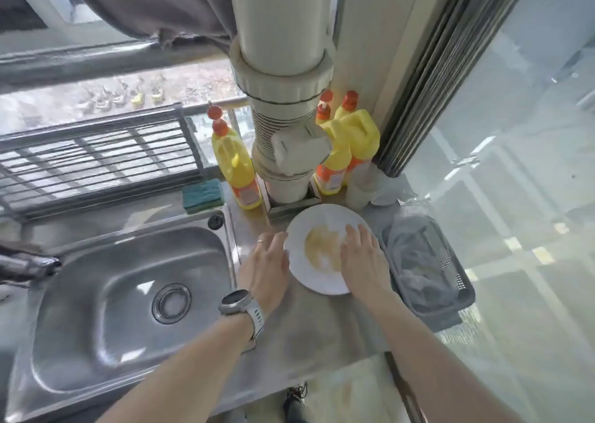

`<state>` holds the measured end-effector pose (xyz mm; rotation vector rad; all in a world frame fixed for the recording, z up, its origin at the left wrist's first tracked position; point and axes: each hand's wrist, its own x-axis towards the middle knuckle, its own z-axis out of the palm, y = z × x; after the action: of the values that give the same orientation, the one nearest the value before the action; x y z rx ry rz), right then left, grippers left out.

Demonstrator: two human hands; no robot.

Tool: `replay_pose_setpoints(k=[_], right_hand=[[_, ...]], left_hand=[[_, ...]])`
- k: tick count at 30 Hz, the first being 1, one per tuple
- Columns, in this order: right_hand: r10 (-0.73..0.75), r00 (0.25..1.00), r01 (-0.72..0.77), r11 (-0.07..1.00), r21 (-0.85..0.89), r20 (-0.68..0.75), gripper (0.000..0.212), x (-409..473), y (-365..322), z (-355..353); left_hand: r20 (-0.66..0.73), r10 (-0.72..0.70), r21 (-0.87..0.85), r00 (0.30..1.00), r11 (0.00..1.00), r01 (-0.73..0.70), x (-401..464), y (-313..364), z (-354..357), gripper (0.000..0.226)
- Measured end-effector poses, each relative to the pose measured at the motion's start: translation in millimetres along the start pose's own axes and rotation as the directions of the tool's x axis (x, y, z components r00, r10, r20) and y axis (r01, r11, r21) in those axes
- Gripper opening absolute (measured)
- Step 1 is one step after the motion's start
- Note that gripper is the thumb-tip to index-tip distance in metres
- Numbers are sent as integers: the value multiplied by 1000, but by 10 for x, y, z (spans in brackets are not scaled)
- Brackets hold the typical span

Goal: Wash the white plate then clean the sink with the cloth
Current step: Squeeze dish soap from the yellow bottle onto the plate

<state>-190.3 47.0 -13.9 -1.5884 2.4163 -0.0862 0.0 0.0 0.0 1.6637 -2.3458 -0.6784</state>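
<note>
Fingers of the right hand (pixel 362 260) lie straight and close together, flat on the right part of the white plate (pixel 325 226), covering its right rim. Fingers of the left hand (pixel 269 261) also straight, slightly spread, tips touching the plate's left rim; a ring shows on one finger, a watch (pixel 240 303) on the wrist. Plate sits flat on the steel counter (pixel 309 332), just right of the sink (pixel 128 297), with a yellowish smear at its centre. Sink basin bare, drain (pixel 171 303) near the middle. Grey basket (pixel 463 290) holding a bunched grey cloth (pixel 415 248) stands just right of the plate. Behind the plate: a wide pipe (pixel 283 107) with yellow detergent bottles (pixel 236 168) on both sides. A blue-green sponge (pixel 203 194) rests at the sink's back edge.
</note>
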Motion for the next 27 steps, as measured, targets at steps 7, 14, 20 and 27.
replay_pose_setpoints(k=[7,14,20,27], right_hand=[[-61,998,61,967,-246,7,47,595,253,286],[-70,997,75,952,-296,28,42,740,236,311],[-68,993,95,950,-299,98,35,780,184,253],[-26,997,32,996,-89,66,27,502,-56,270]], left_hand=[[90,-184,-89,979,977,192,181,-51,530,47],[162,-349,-172,923,911,375,215,24,691,54],[161,-426,-274,890,847,455,258,-9,627,58],[68,-405,-288,912,867,407,49,-485,355,65]])
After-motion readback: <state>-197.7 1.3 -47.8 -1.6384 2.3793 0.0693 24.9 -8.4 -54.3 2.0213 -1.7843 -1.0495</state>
